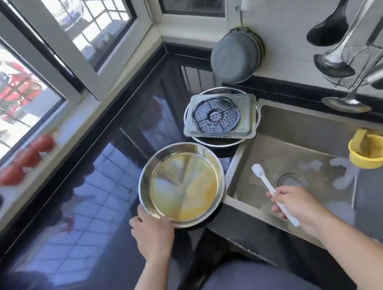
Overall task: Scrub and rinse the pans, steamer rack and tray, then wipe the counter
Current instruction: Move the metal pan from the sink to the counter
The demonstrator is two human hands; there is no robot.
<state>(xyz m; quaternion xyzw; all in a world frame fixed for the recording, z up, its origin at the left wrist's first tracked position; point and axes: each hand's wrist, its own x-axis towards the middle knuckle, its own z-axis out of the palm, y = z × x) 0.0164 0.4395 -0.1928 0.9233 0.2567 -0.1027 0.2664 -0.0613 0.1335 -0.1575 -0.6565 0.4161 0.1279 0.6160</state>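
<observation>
Left hand (152,234) gripping near rim of round steel pan (181,185), thumb over the edge; pan coated inside with yellow residue, at edge of black counter (87,184) beside the sink (307,133), whether lifted or resting not determinable. Right hand (292,202) closed around handle of white brush (271,189), bristle head raised over sink basin. Behind the pan: grey rectangular tray (243,103) lying across a second steel pan (219,142), dark round perforated steamer rack (216,116) inside the tray. Yellow strainer (371,152) at right sink edge. Three tomatoes (27,156) along window sill. Ladles (331,27) hanging on right wall.
</observation>
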